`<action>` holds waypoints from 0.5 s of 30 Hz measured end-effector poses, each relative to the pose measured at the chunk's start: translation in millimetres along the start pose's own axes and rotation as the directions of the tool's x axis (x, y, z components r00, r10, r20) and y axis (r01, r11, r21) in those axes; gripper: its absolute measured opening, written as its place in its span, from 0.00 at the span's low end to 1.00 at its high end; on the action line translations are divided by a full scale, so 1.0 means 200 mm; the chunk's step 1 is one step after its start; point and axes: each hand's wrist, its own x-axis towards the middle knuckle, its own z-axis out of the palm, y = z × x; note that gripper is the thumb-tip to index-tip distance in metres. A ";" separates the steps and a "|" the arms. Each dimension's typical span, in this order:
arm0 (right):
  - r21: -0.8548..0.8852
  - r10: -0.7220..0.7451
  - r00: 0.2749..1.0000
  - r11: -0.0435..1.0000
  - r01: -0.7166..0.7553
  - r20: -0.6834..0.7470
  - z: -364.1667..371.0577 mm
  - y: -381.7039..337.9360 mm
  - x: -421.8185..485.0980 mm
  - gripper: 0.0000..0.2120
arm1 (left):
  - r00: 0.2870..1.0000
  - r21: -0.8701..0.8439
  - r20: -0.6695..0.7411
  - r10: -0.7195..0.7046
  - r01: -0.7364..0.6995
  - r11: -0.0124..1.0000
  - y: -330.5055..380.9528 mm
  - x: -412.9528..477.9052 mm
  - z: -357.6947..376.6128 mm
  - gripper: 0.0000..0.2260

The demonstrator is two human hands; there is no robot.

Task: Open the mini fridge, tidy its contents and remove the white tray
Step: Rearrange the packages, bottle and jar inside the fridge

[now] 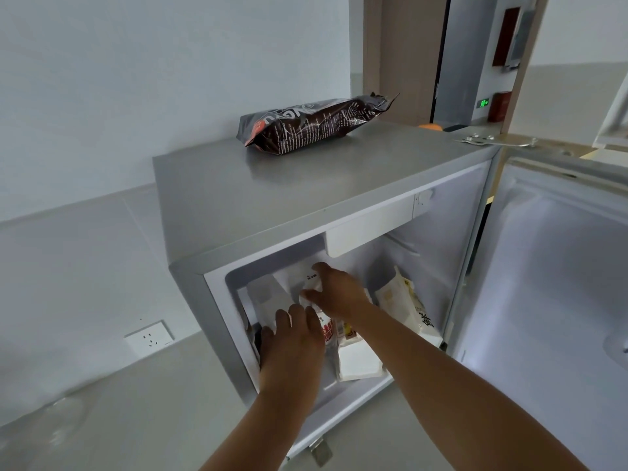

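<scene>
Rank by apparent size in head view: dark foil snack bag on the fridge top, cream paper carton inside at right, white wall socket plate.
1. dark foil snack bag
2. cream paper carton
3. white wall socket plate
The gaps look clear; no ties.

Grey on the mini fridge (272, 198) shell, white inside. Dark brown, white print on the snack bag (316, 125). Cream carton (404, 300), white packet (310, 283), red-and-white bottle label (328, 329).

Right hand (334, 294) round packet (296, 278) inside fridge (272, 192)
</scene>
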 end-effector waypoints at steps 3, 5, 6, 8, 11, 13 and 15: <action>0.011 -0.064 0.982 0.998 0.067 -0.180 -0.04 -0.01 -0.13 0.23 | 0.998 0.017 -0.039 0.057 -0.057 0.998 -0.01 -0.06 -0.07 0.21; 0.070 -0.123 0.936 0.986 0.154 -0.330 -0.04 -0.01 -0.26 0.13 | 0.988 0.052 -0.091 0.126 -0.122 0.991 -0.03 -0.09 -0.11 0.19; 0.167 -0.099 0.929 0.972 0.168 -0.357 -0.03 -0.02 -0.32 0.10 | 0.978 0.046 -0.146 0.150 -0.145 0.988 -0.05 -0.10 -0.13 0.18; 0.406 -0.036 0.954 0.900 0.161 -0.298 0.00 -0.04 -0.42 0.09 | 0.932 0.070 -0.282 0.226 -0.214 0.974 -0.09 -0.12 -0.20 0.17; 0.444 -0.110 0.970 0.874 0.199 -0.218 0.04 -0.06 -0.48 0.18 | 0.747 0.231 -0.529 0.402 -0.329 0.916 -0.14 -0.15 -0.29 0.12; 0.403 -0.153 0.981 0.896 0.187 -0.116 0.04 -0.08 -0.49 0.13 | 0.658 0.248 -0.637 0.402 -0.318 0.915 -0.18 -0.17 -0.35 0.19; 0.289 -0.226 0.973 0.929 0.232 -0.056 0.05 -0.08 -0.49 0.22 | 0.580 0.262 -0.725 0.372 -0.267 0.927 -0.23 -0.17 -0.40 0.20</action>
